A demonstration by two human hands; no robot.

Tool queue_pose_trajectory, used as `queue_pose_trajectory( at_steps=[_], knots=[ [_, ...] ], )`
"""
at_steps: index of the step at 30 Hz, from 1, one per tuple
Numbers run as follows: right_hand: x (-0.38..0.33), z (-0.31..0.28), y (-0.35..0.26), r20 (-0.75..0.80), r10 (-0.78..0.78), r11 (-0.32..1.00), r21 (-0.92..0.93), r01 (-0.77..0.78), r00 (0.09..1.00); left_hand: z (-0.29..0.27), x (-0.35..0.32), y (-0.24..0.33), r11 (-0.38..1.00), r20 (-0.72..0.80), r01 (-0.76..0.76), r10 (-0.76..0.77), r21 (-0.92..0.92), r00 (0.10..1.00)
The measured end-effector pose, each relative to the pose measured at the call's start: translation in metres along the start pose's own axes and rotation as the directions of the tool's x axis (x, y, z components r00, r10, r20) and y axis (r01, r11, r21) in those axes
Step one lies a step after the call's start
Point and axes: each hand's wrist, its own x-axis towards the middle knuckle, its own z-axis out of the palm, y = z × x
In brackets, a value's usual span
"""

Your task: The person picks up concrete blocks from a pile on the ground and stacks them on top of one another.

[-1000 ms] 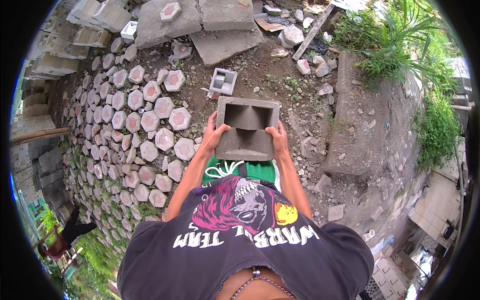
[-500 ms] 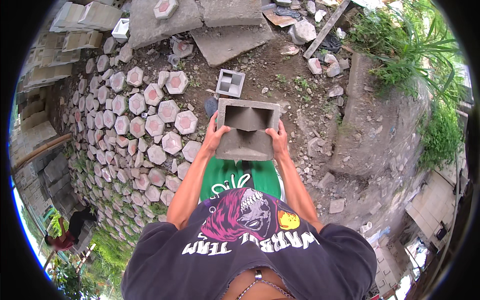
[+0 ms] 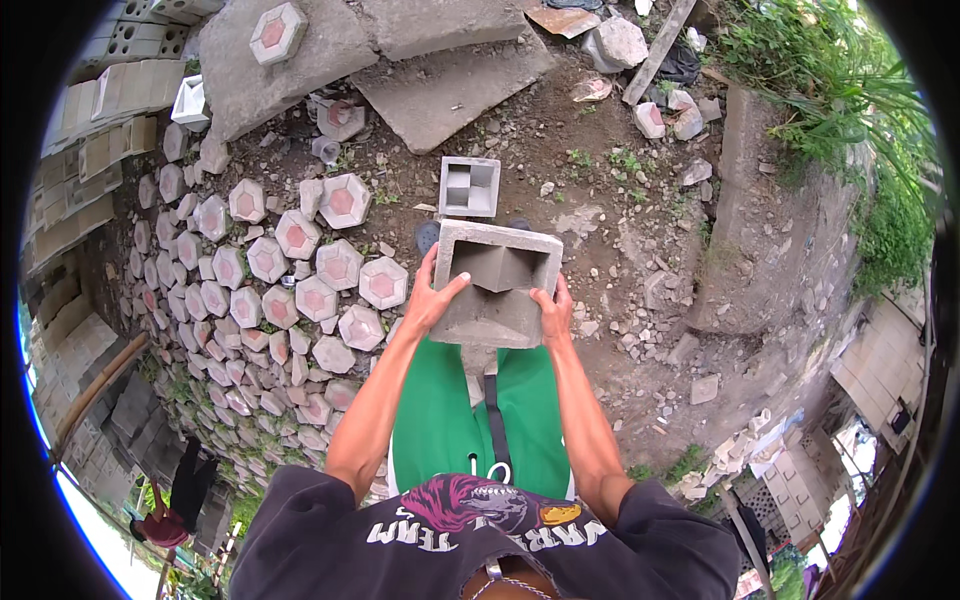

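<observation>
A grey concrete decorative block (image 3: 495, 325) with a hollow, angular recess is held out in front of my green shorts. My left hand (image 3: 432, 300) grips its left side, thumb resting on the front face. On the opposite side my right hand (image 3: 555, 308) clasps the edge with its thumb on the face too. The fingers behind the block are partly hidden. Just beyond it, on the dirt, stands a smaller pale grey block (image 3: 482, 207) with square openings. A dark shoe (image 3: 427, 237) shows beside the held block.
Hexagonal pavers (image 3: 337, 265) with reddish centres cover the ground to the left. Broken concrete slabs (image 3: 450, 90) lie ahead. Stacked blocks (image 3: 125, 90) line the far left, with a person (image 3: 165, 525) at lower left. Rubble, a wooden plank (image 3: 660, 50) and plants (image 3: 800, 60) are at right.
The held block sits slightly lower in the picture, still between both hands. The view has shifted, showing more of my shorts, and the smaller block now appears upright rather than slanted.
</observation>
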Motion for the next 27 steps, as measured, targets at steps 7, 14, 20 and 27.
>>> queue_pose_trajectory(
  at_steps=[7,14,20,27],
  knots=[
    [0.112,0.013,0.091,-0.016,0.034,0.997,-0.062,-0.035,0.999,0.008,0.115,-0.100,0.984,-0.082,0.050,-0.037,0.168,0.996],
    [0.216,0.021,0.189,0.027,0.040,0.993,-0.113,-0.037,0.999,0.019,0.212,-0.201,0.953,-0.207,0.080,-0.019,0.291,0.978],
    [0.287,0.039,0.241,0.034,-0.001,0.967,-0.255,0.010,0.999,0.024,0.288,-0.232,0.921,-0.240,0.079,0.016,0.382,0.971],
    [0.359,0.051,0.272,0.086,-0.025,0.954,-0.297,0.049,0.996,0.025,0.357,-0.258,0.911,-0.251,-0.023,0.138,0.411,0.958]
  ],
)
